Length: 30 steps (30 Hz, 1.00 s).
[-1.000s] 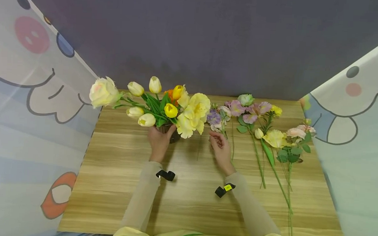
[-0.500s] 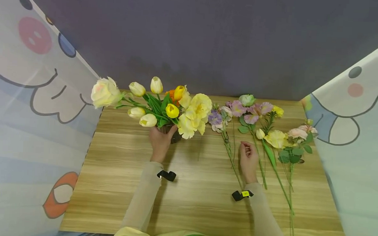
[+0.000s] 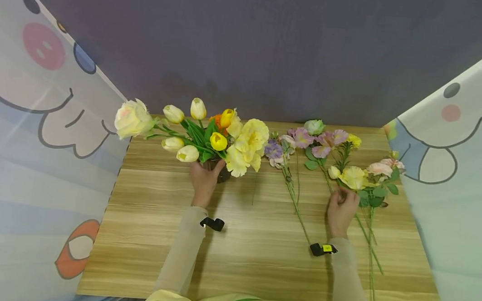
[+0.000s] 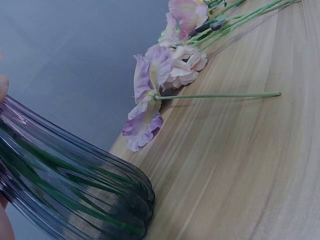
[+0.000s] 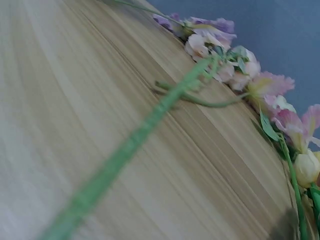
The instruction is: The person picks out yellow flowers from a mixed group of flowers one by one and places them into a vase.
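Note:
A ribbed, see-through vase (image 4: 75, 175) with green stems inside stands tilted in the left wrist view. My left hand (image 3: 205, 180) grips it near the top, thumb on the near side. Out of it rise white tulips (image 3: 174, 114), yellow tulips (image 3: 218, 141), a large cream rose (image 3: 133, 119) leaning left, and a big ruffled yellow flower (image 3: 247, 146). My right hand (image 3: 342, 210) is at the right of the table, curled fingertips pinching the stem of a white tulip (image 3: 334, 172), just below its head. That hand does not show in the right wrist view.
A ruffled pale yellow flower (image 3: 354, 178) and a pink rose stem (image 3: 380, 170) lie beside the right hand. Purple and pink flowers (image 3: 300, 137) lie along the back edge, one long green stem (image 5: 135, 140) reaching forward. A dark wall (image 3: 262, 56) closes off the back.
My right hand has moved right, from beside the purple flowers to the white tulip. The tulip's stem has swung slightly right. My left hand stays on the vase.

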Each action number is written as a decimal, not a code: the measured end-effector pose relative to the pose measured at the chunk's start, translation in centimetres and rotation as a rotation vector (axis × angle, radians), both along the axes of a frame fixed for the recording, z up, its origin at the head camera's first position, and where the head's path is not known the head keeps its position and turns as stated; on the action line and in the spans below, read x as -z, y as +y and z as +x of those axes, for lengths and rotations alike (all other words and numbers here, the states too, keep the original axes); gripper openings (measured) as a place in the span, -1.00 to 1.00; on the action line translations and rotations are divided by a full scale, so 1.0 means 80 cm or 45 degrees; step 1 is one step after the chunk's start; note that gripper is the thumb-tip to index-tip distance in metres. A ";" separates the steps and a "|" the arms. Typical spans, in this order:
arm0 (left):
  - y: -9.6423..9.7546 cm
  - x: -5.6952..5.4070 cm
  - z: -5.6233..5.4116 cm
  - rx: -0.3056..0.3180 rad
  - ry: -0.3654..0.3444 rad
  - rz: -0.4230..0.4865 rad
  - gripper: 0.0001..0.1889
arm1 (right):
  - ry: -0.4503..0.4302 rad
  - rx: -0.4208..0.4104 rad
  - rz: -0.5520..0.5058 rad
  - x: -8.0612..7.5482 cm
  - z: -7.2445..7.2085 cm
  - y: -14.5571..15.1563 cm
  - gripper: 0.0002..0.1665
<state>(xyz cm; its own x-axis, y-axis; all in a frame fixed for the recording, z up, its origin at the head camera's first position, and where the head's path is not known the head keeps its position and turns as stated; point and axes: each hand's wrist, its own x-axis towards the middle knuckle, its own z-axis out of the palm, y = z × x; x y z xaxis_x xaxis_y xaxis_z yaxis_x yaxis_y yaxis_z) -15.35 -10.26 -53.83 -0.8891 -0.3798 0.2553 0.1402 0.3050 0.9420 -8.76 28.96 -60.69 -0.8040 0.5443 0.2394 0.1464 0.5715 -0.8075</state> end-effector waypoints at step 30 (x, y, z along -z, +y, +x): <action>0.000 0.000 0.002 0.002 -0.047 0.027 -0.11 | -0.263 -0.042 0.229 -0.031 0.000 0.018 -0.69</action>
<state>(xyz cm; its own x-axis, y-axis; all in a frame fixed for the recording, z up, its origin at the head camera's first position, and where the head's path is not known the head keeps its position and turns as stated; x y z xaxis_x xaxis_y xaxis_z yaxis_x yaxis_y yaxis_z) -15.23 -10.28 -53.85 -0.8984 -0.3835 0.2139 0.1053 0.2848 0.9528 -8.78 30.43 -58.24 -0.8624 0.4806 0.1588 0.2766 0.7102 -0.6474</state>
